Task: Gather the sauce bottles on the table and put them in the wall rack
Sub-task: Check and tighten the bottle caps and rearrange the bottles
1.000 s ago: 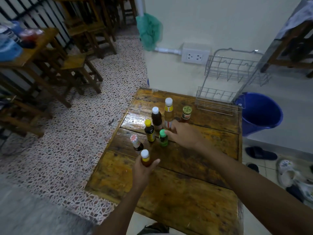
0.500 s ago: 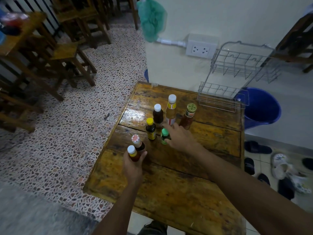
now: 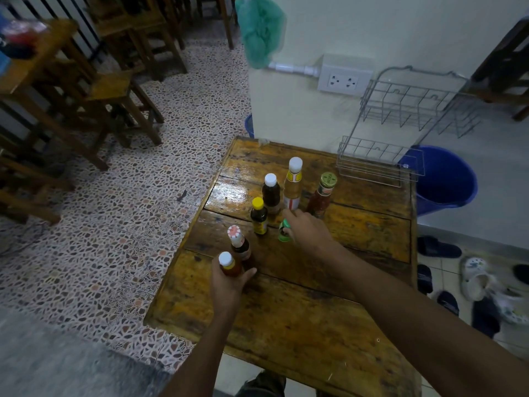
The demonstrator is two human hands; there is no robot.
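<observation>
Your left hand grips the orange bottle upright at the near left; your right hand curls round the green bottle. The rack lies far right, nearer your right.

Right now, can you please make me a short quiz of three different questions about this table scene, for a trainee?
1. True or false: the wall rack already holds a bottle.
2. Which bottle does the left hand grip? A) the orange bottle with white cap B) the tallest bottle C) the gold-lidded one
3. Fill in: the right hand is at the small bottle with the ____ cap.

Key: 1 false; 2 A; 3 green.
</observation>
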